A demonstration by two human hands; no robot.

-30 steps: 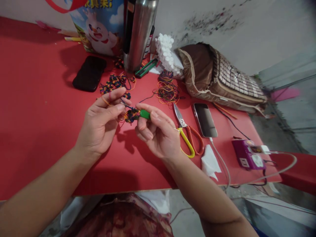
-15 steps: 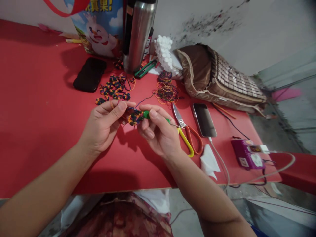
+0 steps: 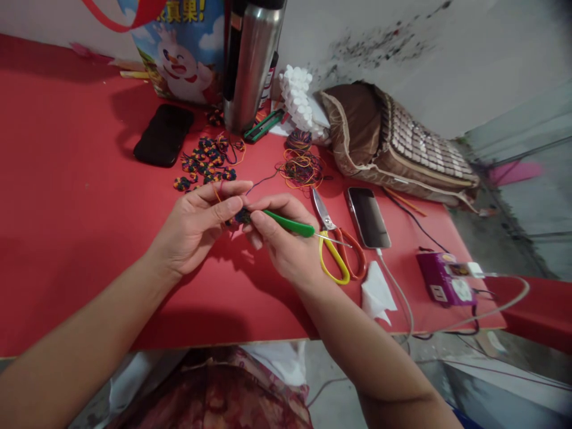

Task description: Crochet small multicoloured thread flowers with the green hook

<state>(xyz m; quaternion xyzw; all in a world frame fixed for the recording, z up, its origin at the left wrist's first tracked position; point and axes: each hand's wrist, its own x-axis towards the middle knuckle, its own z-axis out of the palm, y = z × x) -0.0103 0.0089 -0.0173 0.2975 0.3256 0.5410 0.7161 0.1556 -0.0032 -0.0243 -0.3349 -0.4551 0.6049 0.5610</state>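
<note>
My left hand [image 3: 199,223] pinches a small crocheted piece [image 3: 242,215] of dark, orange and yellow yarn, partly hidden by my fingers. A strand of orange yarn runs over the left fingers. My right hand [image 3: 288,235] is closed on a crochet hook [image 3: 292,224] with a green handle; its thin metal rear end sticks out to the right above the scissors. The right fingertips meet the crocheted piece, and the hook's working tip is hidden. From the work a dark strand leads back to a loose tangle of multicoloured yarn [image 3: 302,167].
Beyond my hands lie several small crocheted pieces [image 3: 208,158] and a black phone [image 3: 164,136]. Scissors [image 3: 329,223], a charging phone [image 3: 369,217], a tissue [image 3: 378,295] and a purple box [image 3: 444,277] sit on the right. A steel flask [image 3: 254,68] and green cutter [image 3: 263,126] stand behind.
The green handle has swung so that more of it shows across my right hand. Both hands have drawn closer together, covering most of the crocheted piece.
</note>
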